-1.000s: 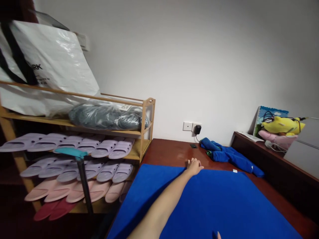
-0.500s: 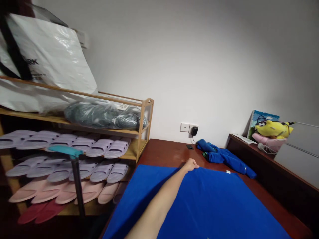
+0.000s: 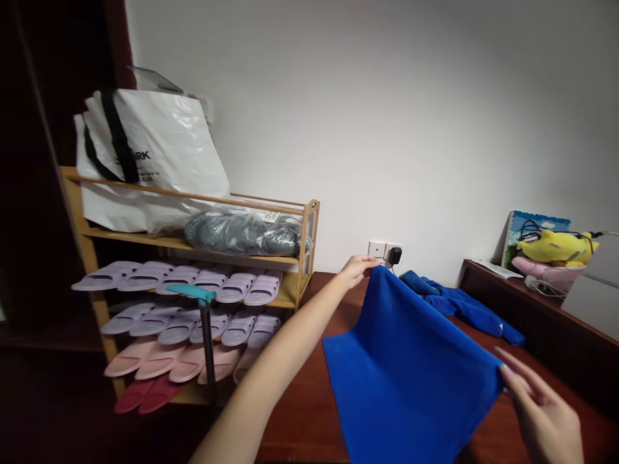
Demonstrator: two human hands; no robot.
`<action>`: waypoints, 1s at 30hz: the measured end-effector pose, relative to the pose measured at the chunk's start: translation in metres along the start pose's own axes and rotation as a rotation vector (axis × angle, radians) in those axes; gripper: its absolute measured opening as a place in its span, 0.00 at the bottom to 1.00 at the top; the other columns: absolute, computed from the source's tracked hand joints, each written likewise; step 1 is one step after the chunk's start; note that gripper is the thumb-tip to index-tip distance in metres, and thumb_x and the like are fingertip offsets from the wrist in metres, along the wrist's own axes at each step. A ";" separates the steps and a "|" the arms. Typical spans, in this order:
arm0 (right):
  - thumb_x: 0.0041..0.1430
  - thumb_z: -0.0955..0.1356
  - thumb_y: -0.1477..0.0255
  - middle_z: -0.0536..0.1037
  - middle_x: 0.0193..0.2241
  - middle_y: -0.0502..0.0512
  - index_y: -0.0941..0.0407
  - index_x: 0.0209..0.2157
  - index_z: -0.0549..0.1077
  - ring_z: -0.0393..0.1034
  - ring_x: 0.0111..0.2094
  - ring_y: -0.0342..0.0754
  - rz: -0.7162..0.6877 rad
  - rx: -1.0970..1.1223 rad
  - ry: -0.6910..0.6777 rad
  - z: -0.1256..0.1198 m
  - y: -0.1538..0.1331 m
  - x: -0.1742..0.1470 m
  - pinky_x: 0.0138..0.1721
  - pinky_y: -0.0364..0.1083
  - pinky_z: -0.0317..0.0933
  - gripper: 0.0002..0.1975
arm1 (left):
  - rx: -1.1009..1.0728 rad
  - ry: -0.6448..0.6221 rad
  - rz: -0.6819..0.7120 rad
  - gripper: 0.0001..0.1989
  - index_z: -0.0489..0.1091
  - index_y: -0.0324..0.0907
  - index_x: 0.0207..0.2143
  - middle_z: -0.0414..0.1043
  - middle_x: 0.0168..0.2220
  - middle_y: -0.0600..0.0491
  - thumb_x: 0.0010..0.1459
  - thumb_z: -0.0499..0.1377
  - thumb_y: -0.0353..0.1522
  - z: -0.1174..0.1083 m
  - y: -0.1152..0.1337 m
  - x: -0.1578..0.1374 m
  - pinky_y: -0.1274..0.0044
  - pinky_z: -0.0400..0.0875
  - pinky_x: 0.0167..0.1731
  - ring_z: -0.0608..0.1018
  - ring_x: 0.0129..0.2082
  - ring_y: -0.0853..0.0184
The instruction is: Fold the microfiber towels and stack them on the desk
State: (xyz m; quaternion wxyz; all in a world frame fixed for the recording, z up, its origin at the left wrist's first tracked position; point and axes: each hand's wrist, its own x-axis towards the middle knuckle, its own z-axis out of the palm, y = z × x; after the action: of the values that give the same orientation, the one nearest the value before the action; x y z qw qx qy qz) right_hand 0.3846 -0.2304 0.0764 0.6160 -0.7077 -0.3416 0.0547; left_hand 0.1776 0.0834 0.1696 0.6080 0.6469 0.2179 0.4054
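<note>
A blue cloth [image 3: 411, 361] hangs stretched between my two hands, lifted above the reddish-brown table [image 3: 300, 419]. My left hand [image 3: 358, 269] pinches its far edge, close to the wall. With thumb and fingertips, my right hand [image 3: 544, 399] grips another part of the edge at the lower right. The cloth's left corner droops free, and its lower part runs out of view. Beyond it on the table lie more bunched-up blue cloths [image 3: 469, 309].
Left of the table stands a wooden rack [image 3: 304, 258] with rows of slippers [image 3: 236, 322] and a white bag [image 3: 164, 142]. A black-poled stand [image 3: 207, 341] rises before it. A plugged-in charger [image 3: 395, 256] is on the wall; a yellow plush toy [image 3: 556, 247] sits on the right ledge.
The blue cloth, earlier spread flat on the table, is now raised and partly gathered. My right hand has come into view holding it. The view has shifted left.
</note>
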 end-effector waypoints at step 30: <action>0.44 0.72 0.65 0.77 0.34 0.62 0.65 0.43 0.74 0.71 0.33 0.42 -0.259 0.166 -0.296 0.049 -0.178 0.125 0.38 0.41 0.61 0.25 | 0.421 0.214 0.245 0.08 0.76 0.36 0.34 0.76 0.27 0.51 0.48 0.64 0.23 -0.100 0.151 -0.070 0.79 0.69 0.31 0.76 0.26 0.72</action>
State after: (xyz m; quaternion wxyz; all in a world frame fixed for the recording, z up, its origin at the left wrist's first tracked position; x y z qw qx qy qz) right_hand 0.3810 -0.1191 0.2701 0.6171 -0.5890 -0.5107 0.1065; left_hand 0.0265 0.0646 0.2896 0.3797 0.7344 0.2804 0.4877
